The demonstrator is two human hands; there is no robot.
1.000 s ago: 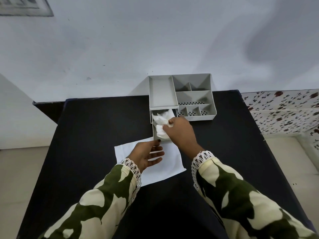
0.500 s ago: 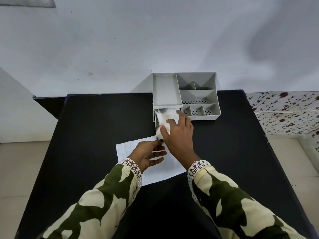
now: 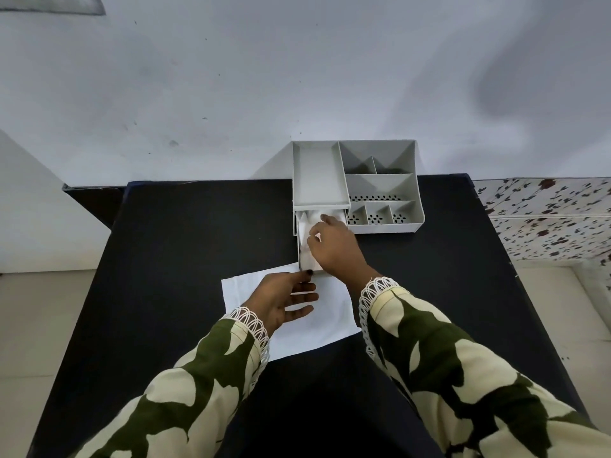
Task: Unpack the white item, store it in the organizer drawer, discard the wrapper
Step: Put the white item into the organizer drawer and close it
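A grey organizer [image 3: 380, 188] stands at the far edge of the black table [image 3: 185, 259]. Its drawer [image 3: 306, 261] is pulled out toward me at the lower left. The crumpled white item [image 3: 305, 223] lies inside the drawer. My right hand [image 3: 335, 249] is over the drawer, its fingers curled on the item and hiding part of it. A flat white wrapper [image 3: 317, 328] lies on the table just in front of the drawer. My left hand [image 3: 281, 299] rests on it with fingers spread, the thumb tip touching the drawer's front.
The organizer has a long top tray [image 3: 319, 173] and several small compartments [image 3: 380, 214] on its right. A pale wall rises behind the table. A speckled surface [image 3: 545, 219] lies to the right, floor to the left.
My right hand has pushed the white item deeper into the drawer, toward the organizer. My left hand has stayed on the wrapper.
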